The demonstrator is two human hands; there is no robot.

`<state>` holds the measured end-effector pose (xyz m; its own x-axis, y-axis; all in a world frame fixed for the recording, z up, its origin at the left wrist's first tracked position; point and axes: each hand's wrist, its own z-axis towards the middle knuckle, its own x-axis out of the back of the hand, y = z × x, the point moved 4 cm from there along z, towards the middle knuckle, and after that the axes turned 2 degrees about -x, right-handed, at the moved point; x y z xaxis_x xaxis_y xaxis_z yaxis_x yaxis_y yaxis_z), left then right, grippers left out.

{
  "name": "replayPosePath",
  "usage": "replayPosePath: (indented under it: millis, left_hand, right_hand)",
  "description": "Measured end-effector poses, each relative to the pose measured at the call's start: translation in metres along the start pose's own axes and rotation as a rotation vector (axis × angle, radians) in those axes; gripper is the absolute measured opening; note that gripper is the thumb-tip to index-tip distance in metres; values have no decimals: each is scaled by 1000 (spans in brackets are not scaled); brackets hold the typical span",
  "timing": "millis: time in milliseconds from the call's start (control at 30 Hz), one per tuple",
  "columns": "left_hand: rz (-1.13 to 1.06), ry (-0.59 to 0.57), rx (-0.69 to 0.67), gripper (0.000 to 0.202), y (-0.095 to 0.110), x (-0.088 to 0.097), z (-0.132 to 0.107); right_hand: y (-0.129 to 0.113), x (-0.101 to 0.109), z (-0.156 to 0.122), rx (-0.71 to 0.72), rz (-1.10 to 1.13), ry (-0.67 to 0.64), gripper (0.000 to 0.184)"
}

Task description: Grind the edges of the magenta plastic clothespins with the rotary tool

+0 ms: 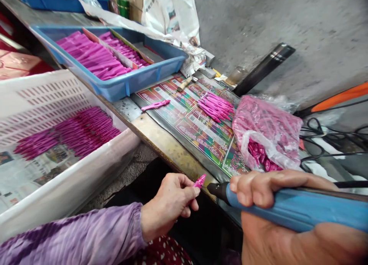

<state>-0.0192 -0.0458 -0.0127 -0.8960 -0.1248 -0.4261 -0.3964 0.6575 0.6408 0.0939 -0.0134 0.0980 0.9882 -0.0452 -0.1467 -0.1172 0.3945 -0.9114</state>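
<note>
My left hand (pixel 169 201), in a purple sleeve, is closed round a small pink plastic piece (pixel 199 180) whose tip pokes out between the fingers. My right hand (pixel 276 203) grips a blue power tool (pixel 290 209) with a black nose (pixel 217 189) that points at the pink piece, a short gap away. Both hands sit at the near edge of the workbench (pixel 169 144). A pile of pink pieces (pixel 217 106) lies on a printed sheet (pixel 201 132), with one loose piece (pixel 155 104) to its left.
A clear bag of pink parts (pixel 266 132) lies right of the pile. A blue tray (pixel 129 83) holds rows of purple pieces. A white crate (pixel 57 142) at left holds more on newspaper. Black cables (pixel 324 136) and a dark tube (pixel 263 67) lie by the wall.
</note>
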Motion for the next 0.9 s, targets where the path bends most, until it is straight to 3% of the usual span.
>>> replayPosePath:
  millis: [300,667,900]
  left_hand:
    - [11,5,22,27,2,0,1]
    - [2,8,33,28,0,-1,1]
    - [36,47,32,29,2,-2,-1]
  right_hand:
    - [-2,7,-5,-23,50,-203,28]
    - [0,8,-3,-51,40,-214,27]
    - [1,-12,-1,-77,49,-237,29]
